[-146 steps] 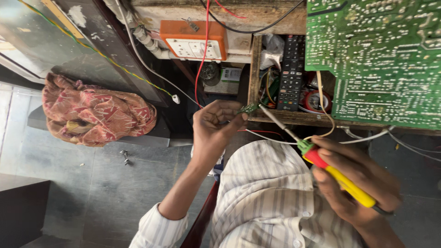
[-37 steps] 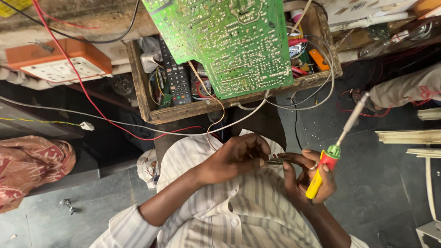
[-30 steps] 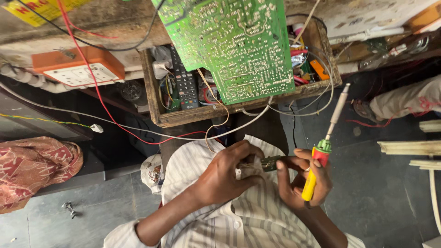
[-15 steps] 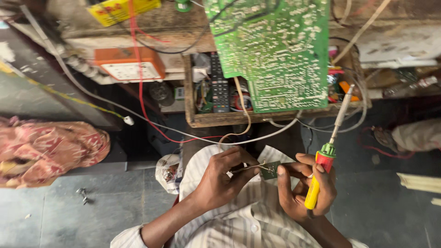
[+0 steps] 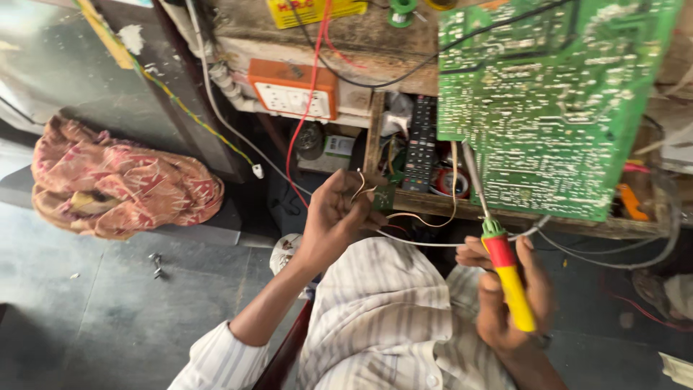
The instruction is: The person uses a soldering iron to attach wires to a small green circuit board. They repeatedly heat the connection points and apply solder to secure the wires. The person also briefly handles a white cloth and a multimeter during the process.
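Observation:
My left hand [image 5: 339, 217] pinches a small green circuit piece [image 5: 382, 195] with thin wires curling off it, raised in front of the wooden drawer. My right hand [image 5: 505, 296] grips a soldering iron [image 5: 505, 267] with a yellow and red handle and green collar. Its metal tip points up at the lower left part of the large green circuit board [image 5: 556, 101], which stands tilted over the drawer. A pale wire runs from the small piece across toward the iron. My striped shirt [image 5: 382, 318] fills the bottom of the view.
A wooden drawer [image 5: 520, 217] holds a black remote [image 5: 421, 144] and tangled wires. An orange socket box [image 5: 292, 90] sits on the bench, with a red wire [image 5: 303, 108] hanging down. A pink patterned cloth bundle [image 5: 115, 184] lies at left. Screws [image 5: 155, 263] lie on the grey floor.
My hands have come apart: the left hand rose with the small circuit piece toward the drawer, and the iron now tips up at the big board. The view swung right.

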